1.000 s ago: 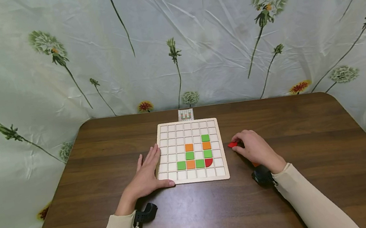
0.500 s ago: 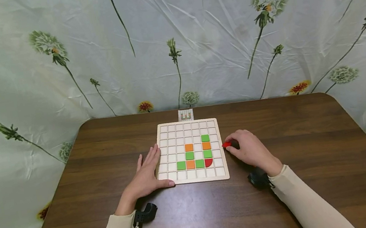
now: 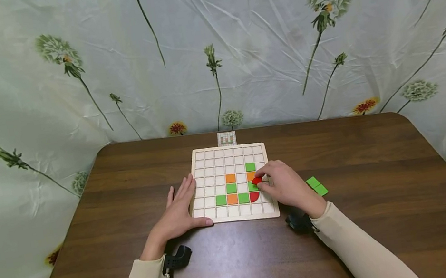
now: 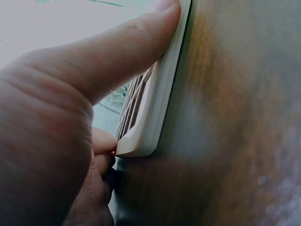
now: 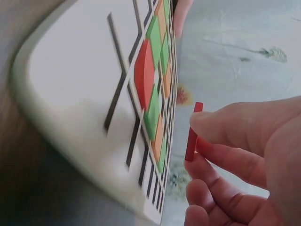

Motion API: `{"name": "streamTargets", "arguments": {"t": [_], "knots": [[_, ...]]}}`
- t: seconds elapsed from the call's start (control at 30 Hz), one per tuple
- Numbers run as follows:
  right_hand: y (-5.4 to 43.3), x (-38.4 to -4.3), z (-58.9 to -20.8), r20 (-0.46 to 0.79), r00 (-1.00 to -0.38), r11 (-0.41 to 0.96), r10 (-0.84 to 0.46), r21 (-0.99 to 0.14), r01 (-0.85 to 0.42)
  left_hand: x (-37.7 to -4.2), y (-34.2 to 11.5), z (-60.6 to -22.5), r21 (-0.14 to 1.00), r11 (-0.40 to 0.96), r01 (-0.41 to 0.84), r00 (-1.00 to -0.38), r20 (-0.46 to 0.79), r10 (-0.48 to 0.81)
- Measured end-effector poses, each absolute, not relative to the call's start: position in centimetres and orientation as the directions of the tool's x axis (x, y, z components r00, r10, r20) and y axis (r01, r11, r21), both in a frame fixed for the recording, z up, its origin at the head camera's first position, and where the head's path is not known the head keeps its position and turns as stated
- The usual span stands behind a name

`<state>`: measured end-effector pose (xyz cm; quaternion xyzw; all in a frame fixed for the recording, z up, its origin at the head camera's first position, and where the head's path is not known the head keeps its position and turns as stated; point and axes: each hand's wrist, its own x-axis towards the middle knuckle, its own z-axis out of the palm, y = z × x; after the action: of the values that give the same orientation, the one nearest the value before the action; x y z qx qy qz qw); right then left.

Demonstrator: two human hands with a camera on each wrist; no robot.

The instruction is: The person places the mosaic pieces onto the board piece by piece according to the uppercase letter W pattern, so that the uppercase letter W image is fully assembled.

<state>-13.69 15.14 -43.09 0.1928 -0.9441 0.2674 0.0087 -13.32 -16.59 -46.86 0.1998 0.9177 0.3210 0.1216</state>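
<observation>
A pale wooden grid board [image 3: 213, 216] lies flat with orange, green and red tiles set in some of its squares. My left hand [image 3: 176, 215] rests against the board's left side, fingers straight and spread, with the thumb along the front edge; the left wrist view shows that thumb [image 4: 117, 52] close up. Between thumb and fingertips my right hand [image 3: 288, 187] pinches a thin red tile [image 5: 193, 136]. It holds this tile just above the board's right part, over the column of green and orange tiles. A rounded red tile [image 3: 254, 197] sits in the board near the front.
Two green tiles [image 3: 316, 186] lie on the brown table [image 3: 359, 152], right of the right hand. A small card with a printed grid [image 3: 226, 139] lies behind the board. A flower-print cloth [image 3: 264, 70] hangs behind the table.
My right hand has carried the red tile leftward from the table to over the board, uncovering two green tiles. The left hand stays in place.
</observation>
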Motion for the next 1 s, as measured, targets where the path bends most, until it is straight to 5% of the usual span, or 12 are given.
{"name": "streamTargets", "arguments": {"t": [1.0], "knots": [[7.9, -13.7, -43.6, 0.182, -0.810, 0.669, -0.557, -0.481, -0.568, -13.4, -16.8, -47.2, 0.632, 0.707, 0.317, -0.887, -0.067, 0.457]]}}
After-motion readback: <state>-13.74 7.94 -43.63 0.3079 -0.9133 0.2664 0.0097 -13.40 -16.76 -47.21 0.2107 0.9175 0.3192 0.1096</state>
